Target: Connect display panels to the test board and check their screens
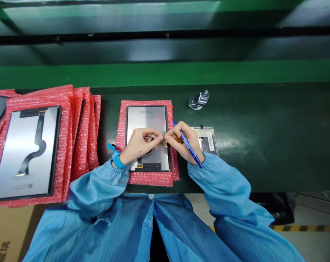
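An LCD panel (147, 116) with a silver back lies on pink bubble wrap (154, 179) in front of me. My left hand (143, 143) wears a blue wrist strap (117, 159) and is over the panel, thumb and forefinger pinched on the end of a dark flex cable that my fingers mostly hide. My right hand (185, 140) meets it at the panel's right edge, its fingertips closed by an orange flex strip (178, 139). A blue pen (191, 149) is held slanting across that hand. The exact joint between the fingertips is too small to make out.
Stacked panels in pink bubble wrap (84, 138) stand at the left, with another LCD panel (31, 145) on top. A shiny metal tape dispenser (199, 100) sits beyond my right hand. Partly behind that hand is a dark labelled part (210, 143). A cardboard box (9, 229) is below left.
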{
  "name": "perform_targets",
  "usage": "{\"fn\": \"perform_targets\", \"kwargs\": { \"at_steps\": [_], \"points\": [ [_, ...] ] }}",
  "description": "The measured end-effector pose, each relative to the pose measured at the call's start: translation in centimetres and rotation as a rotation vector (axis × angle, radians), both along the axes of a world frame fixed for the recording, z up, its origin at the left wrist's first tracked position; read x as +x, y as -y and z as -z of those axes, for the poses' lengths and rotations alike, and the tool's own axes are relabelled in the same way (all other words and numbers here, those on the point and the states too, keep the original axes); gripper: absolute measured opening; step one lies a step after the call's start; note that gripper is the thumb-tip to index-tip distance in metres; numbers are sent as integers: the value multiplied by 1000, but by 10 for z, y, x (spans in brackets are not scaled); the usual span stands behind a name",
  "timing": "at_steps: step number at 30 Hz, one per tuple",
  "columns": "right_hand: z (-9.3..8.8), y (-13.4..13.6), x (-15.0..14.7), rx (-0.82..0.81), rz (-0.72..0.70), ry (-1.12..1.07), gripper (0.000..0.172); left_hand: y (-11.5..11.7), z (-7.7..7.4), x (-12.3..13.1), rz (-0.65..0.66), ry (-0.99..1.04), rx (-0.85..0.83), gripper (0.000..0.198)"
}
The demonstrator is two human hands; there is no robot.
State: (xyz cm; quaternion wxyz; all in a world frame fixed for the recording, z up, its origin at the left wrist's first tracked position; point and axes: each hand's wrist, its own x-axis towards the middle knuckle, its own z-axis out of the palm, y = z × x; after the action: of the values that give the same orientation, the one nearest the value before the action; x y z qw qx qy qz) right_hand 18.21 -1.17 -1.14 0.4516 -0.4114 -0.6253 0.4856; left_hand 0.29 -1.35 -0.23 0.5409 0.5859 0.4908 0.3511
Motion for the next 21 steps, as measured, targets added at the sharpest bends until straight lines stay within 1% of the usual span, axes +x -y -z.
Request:
{"fn": "perform_targets", "kwargs": {
  "at_steps": [3,4,6,7,8,9,10,11,12,13,15,16,17,19,21],
  "points": [
    [1,-1,-1,7,-4,5,47,-2,1,0,31,-11,8,22],
    [1,-2,-1,18,-10,5,47,-3,-2,-1,36,-42,37,23],
    [-3,-3,2,84,17,32,39,-4,-10,-10,-7,-169,176,23],
    [-7,-2,4,144,59,65,33,-3,-17,-17,-63,-254,267,22],
    [-12,1,7,222,133,93,24,-1,-24,-25,-136,-337,348,23],
    [-17,5,9,306,238,113,15,4,-31,-34,-214,-401,399,24],
    [-21,12,12,381,340,126,7,12,-37,-43,-275,-442,409,26],
    [-23,21,14,435,408,140,4,21,-41,-52,-308,-472,381,27],
    [-24,31,15,461,426,166,10,33,-43,-59,-309,-498,326,28],
    [-22,42,15,469,388,218,15,45,-43,-65,-287,-527,257,27],
    [-12,64,10,478,184,385,18,68,-37,-72,-222,-601,120,25],
    [-5,73,7,484,78,464,23,78,-33,-73,-197,-640,65,23],
    [3,81,2,493,5,533,31,85,-27,-73,-182,-669,22,22],
    [18,91,-8,519,-51,654,46,93,-17,-73,-171,-701,-34,20],
    [29,95,-18,540,-27,773,52,92,-10,-73,-146,-671,-77,23]
  ]
}}
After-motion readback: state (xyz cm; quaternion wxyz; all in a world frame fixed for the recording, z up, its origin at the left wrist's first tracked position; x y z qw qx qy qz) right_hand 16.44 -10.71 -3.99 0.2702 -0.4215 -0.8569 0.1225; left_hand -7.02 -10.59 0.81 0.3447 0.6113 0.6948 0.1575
